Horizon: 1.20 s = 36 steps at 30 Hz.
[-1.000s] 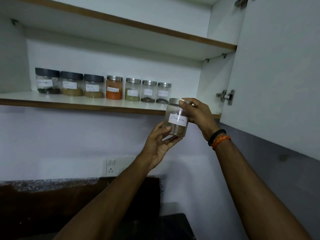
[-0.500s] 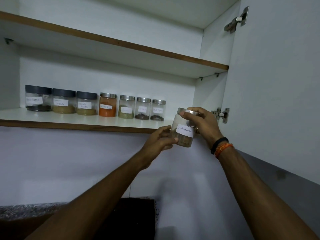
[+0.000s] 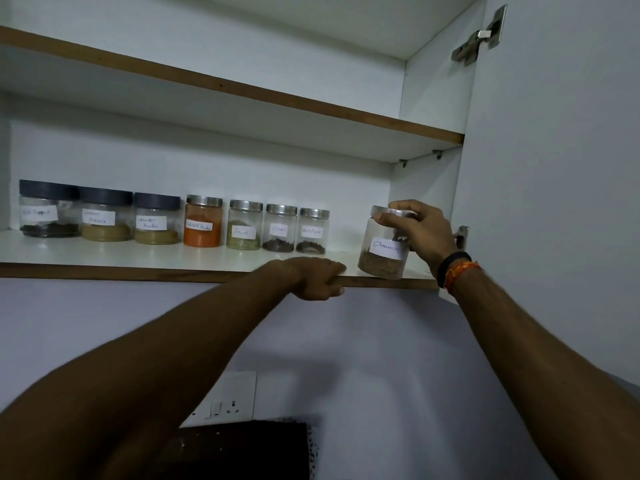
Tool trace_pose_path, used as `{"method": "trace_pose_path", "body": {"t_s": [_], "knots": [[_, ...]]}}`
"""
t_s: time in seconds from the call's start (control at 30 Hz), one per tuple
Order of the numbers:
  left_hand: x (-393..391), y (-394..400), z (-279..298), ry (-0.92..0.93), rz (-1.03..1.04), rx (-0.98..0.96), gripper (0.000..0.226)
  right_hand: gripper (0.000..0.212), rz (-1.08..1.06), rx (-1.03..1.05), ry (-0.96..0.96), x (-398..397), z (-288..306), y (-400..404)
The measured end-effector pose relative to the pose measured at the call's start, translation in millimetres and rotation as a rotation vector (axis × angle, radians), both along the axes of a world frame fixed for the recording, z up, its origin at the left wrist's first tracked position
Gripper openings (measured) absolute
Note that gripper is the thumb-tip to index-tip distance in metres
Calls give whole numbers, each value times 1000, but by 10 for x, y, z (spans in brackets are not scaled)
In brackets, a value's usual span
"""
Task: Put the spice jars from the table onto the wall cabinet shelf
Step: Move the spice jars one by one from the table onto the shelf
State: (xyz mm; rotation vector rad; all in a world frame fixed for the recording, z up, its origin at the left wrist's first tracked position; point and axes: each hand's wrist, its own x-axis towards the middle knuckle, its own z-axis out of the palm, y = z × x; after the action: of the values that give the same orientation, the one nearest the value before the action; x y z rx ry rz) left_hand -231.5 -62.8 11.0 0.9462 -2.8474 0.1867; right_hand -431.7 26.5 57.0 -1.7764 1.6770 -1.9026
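Note:
A clear cinnamon jar [image 3: 381, 252] with a steel lid and white label stands near the right front edge of the lower cabinet shelf [image 3: 173, 258]. My right hand [image 3: 420, 233] grips its lid and right side from above. My left hand [image 3: 317, 277] is curled over the shelf's front edge, just left of the jar and apart from it. Several labelled spice jars stand in a row at the back, from a dark-lidded jar [image 3: 48, 209] on the left through an orange powder jar [image 3: 203, 221] to a black pepper jar [image 3: 313, 231].
The open cabinet door [image 3: 554, 168] stands close on the right, its hinge [image 3: 462, 233] behind my right hand. An upper shelf [image 3: 242, 88] runs overhead. A wall socket [image 3: 225, 400] and a dark backsplash [image 3: 242, 448] lie below. Bare shelf shows between the row and the cinnamon jar.
The cinnamon jar rose from below the shelf edge onto the shelf. My left hand let go of the jar and moved onto the shelf's front edge.

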Motion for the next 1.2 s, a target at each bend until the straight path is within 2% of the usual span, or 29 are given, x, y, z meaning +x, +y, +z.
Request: {"method": "trace_pose_path", "body": {"t_s": [0.33,0.7,1.2], "knots": [[-113,-171,52,-10,-94,98,62,48,-7,34,37,-282,78,-758],[-140,-249,37,6,-85,49,63,50,17,137,61,-257,33,-1660],[-138,-230,68,-7,-79,33,64,55,18,151,107,-328,107,-2179]]}}
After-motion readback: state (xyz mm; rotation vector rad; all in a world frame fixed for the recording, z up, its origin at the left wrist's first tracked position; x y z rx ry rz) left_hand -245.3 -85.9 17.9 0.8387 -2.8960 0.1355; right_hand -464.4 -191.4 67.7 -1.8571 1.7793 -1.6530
